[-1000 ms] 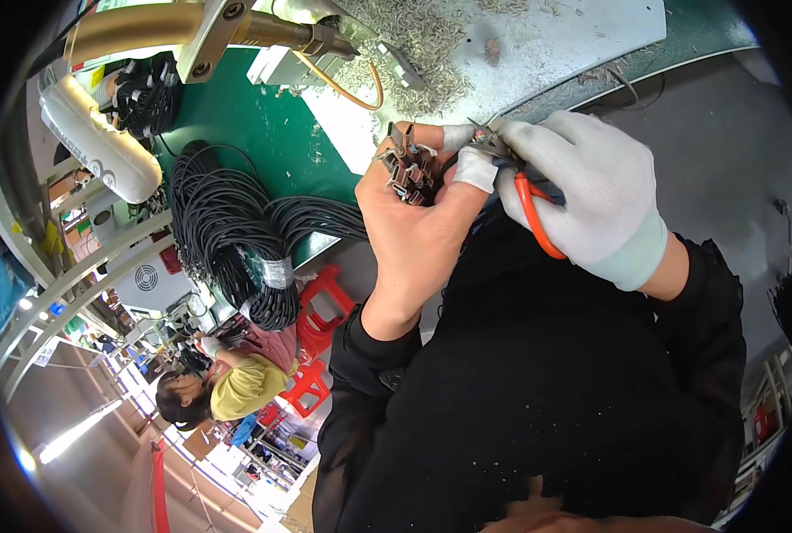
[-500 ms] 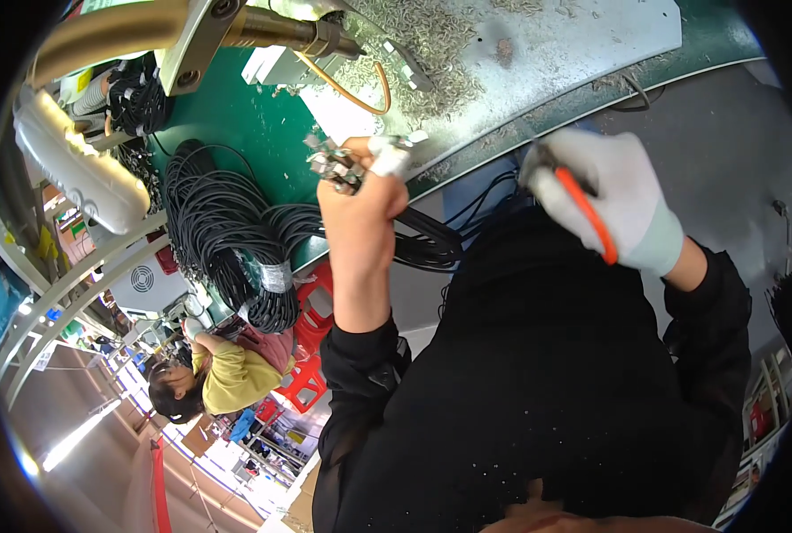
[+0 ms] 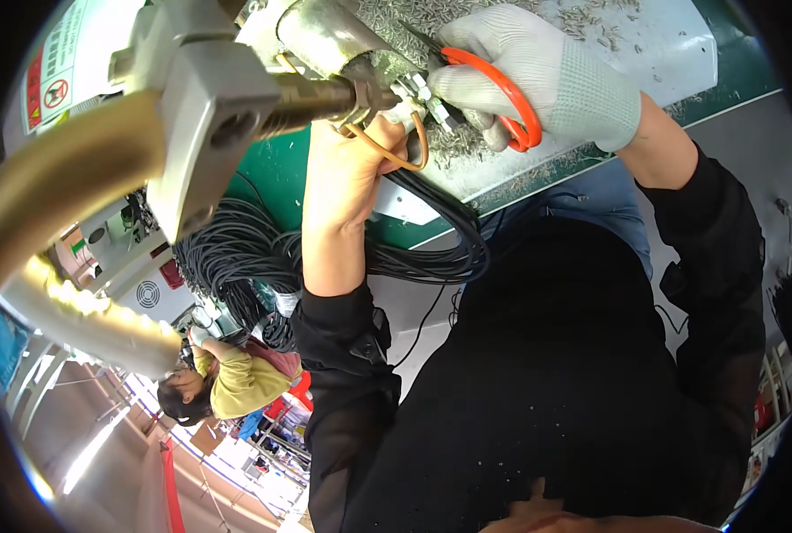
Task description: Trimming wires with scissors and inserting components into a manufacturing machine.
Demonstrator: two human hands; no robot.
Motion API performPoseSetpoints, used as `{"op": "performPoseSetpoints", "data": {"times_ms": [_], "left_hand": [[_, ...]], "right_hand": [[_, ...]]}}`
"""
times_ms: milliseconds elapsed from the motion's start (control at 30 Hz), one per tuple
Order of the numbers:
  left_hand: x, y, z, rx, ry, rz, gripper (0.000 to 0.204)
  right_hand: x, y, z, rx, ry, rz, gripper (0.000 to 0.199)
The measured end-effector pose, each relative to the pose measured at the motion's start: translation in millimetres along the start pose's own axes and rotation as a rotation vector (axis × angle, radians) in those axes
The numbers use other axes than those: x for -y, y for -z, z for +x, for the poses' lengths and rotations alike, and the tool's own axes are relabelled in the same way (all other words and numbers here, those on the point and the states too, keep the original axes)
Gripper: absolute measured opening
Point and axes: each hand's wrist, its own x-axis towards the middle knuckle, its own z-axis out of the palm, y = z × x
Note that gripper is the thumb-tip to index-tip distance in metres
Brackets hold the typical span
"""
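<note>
1. Presenting metal connector ends (image 3: 411, 89) beside the brass-toned nozzle (image 3: 360, 99), apparently at a positioning step; working above the white board (image 3: 680, 58), inward from the near edge of the workbench (image 3: 271, 164).
2. Gripping black cables (image 3: 440, 206) with the left hand (image 3: 347, 169), closing around them just behind the connector ends; showing fingertips only partly, behind the amber tube (image 3: 425, 147).
3. Clasping orange-handled cutters (image 3: 504, 82) in the gloved right hand (image 3: 538, 71); being unable to tell blade state or contact with the connector ends.
4. Calling, by judgement, for steady alignment near the nozzle, keeping cutters clear of the tube.
5. Noting materials: glinting, boxy metal; smooth, rubbery-looking cables, looping over the near edge toward a thick coil (image 3: 222, 244); knitted glove; silvery sliver-like clippings (image 3: 591, 22), littering the board.
</note>
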Motion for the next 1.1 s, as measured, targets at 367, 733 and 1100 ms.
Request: {"op": "performPoseSetpoints", "data": {"times_ms": [367, 733, 1100], "left_hand": [[-12.0, -5.7, -11.6, -0.152, -0.041, 0.468, 0.023], [-1.3, -3.4, -9.2, -0.111, -0.147, 0.464, 0.029], [-3.2, -12.2, -6.6, -0.028, -0.186, 0.242, 0.017]], "right_hand": [[-8.6, 4.3, 7.5, 0.001, 0.236, -0.136, 0.035], [12.0, -8.4, -2.6, 0.038, -0.278, 0.3, 0.025], [-12.7, -5.9, -5.8, 0.061, 0.186, -0.123, 0.027]]}}
